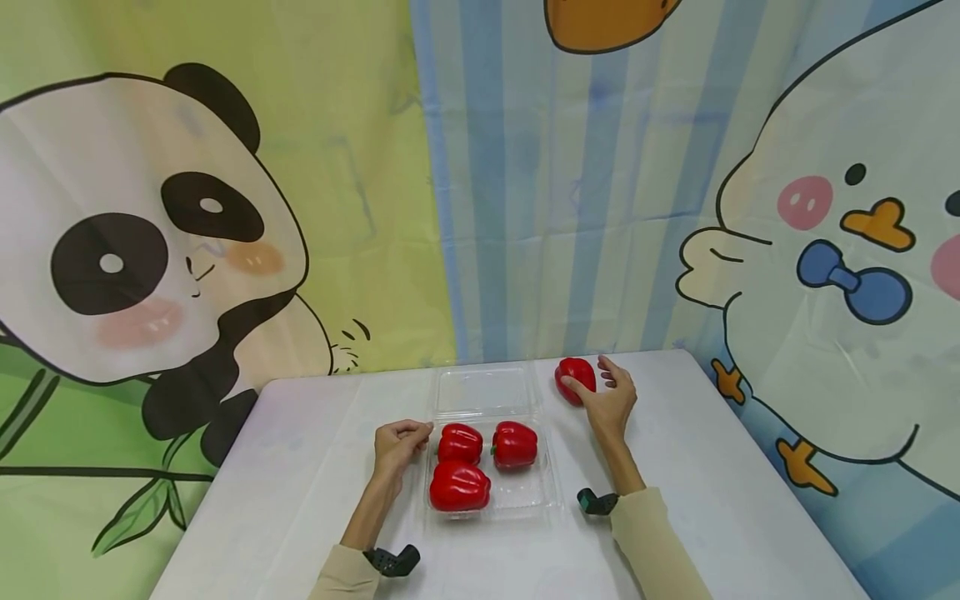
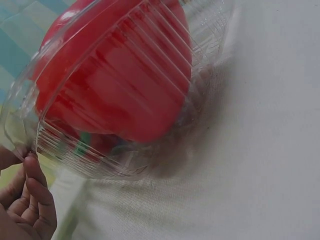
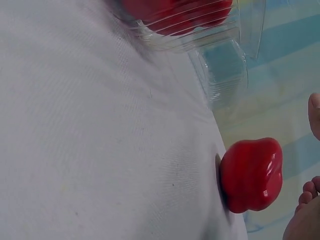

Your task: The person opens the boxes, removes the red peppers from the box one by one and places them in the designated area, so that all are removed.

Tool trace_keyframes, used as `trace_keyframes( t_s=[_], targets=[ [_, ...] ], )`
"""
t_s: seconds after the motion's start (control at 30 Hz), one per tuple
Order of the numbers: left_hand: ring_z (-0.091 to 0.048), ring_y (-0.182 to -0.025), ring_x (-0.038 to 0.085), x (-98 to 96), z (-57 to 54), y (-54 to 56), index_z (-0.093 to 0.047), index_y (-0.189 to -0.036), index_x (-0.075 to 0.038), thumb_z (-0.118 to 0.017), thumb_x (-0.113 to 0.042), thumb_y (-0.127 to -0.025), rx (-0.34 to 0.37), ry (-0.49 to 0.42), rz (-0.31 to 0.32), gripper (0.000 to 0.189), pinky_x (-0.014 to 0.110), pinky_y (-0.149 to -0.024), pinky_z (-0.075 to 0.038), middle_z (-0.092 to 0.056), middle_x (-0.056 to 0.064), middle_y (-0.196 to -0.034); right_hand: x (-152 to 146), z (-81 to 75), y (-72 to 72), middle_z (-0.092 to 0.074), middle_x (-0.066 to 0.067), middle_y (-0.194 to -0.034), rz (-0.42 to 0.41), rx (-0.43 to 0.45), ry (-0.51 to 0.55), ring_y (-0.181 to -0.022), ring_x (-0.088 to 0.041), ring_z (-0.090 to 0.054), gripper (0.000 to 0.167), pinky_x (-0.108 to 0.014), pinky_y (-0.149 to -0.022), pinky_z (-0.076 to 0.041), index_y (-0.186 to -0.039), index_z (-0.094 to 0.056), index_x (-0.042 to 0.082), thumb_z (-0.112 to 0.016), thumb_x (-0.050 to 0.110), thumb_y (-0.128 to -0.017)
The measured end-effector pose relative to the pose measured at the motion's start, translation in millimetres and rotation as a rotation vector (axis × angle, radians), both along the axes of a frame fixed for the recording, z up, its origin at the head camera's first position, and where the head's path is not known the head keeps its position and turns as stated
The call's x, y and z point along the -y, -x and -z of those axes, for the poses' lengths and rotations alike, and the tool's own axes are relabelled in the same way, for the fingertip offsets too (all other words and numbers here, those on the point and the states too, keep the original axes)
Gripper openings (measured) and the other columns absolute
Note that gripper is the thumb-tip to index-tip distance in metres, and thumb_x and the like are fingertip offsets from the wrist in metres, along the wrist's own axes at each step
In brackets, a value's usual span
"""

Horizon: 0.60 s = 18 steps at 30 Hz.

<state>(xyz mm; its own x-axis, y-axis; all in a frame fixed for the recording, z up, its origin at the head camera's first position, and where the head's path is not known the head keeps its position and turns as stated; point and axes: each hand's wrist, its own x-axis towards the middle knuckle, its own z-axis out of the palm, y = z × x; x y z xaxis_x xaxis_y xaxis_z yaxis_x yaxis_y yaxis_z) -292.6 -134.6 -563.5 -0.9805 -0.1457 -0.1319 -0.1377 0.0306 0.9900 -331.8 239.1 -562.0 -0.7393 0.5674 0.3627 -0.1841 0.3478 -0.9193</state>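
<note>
A clear plastic clamshell container (image 1: 525,496) lies with its lid (image 1: 483,392) folded back toward the far side. Inside its base are three red bell peppers, one at the front left (image 1: 459,487), one behind it (image 1: 460,443) and one at the right (image 1: 514,445). My left hand (image 1: 399,450) pinches the container's left rim between thumb and fingertips, as the left wrist view shows up close. Another red bell pepper (image 3: 251,175) lies on the table right of the lid. My right hand (image 1: 611,407) is beside it, thumb and fingers spread apart, with the thumb overlapping the pepper in the head view.
A white cloth covers the table (image 1: 300,500). Behind it hangs a curtain (image 1: 510,208) with a cartoon panda and a cartoon bird. Dark camera mounts sit on the left wrist (image 1: 393,561) and the right wrist (image 1: 597,502).
</note>
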Motion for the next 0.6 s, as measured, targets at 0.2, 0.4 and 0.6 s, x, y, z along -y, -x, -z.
trace_keyframes(
  t_s=[0.2, 0.4, 0.6],
  targets=[
    [-0.061, -0.061, 0.011, 0.6, 0.9, 1.2, -0.075, -0.098, 0.016, -0.08, -0.007, -0.098, 0.001, -0.017, 0.015, 0.024, 0.023, -0.057, -0.05, -0.071, 0.002, -0.069, 3, -7.4, -5.2, -0.068, -0.018, -0.143, -0.069, 0.011, -0.011, -0.127, -0.04, -0.059, 0.071, -0.061, -0.105, -0.055, -0.147, -0.068, 0.009, -0.096, 0.02, -0.083],
    [-0.06, -0.061, 0.009, -2.9, 0.8, -2.2, -0.078, -0.097, 0.01, -0.083, -0.011, -0.096, -0.012, 0.0, -0.024, 0.022, 0.02, -0.058, -0.049, -0.07, -0.002, -0.069, 4, -13.0, -9.5, -0.067, -0.019, -0.144, -0.137, 0.008, -0.033, -0.128, -0.044, -0.059, 0.068, -0.065, -0.103, -0.056, -0.147, -0.068, 0.009, -0.095, 0.015, -0.084],
    [-0.061, -0.062, 0.01, -2.6, 1.4, -2.2, -0.079, -0.093, 0.007, -0.082, -0.013, -0.098, -0.018, 0.018, -0.031, 0.021, 0.02, -0.059, -0.051, -0.071, 0.0, -0.07, 1, -17.6, -11.5, -0.07, -0.019, -0.141, -0.211, -0.052, -0.056, -0.122, -0.039, -0.061, 0.066, -0.064, -0.105, -0.052, -0.143, -0.071, 0.007, -0.096, 0.013, -0.082]
  ],
)
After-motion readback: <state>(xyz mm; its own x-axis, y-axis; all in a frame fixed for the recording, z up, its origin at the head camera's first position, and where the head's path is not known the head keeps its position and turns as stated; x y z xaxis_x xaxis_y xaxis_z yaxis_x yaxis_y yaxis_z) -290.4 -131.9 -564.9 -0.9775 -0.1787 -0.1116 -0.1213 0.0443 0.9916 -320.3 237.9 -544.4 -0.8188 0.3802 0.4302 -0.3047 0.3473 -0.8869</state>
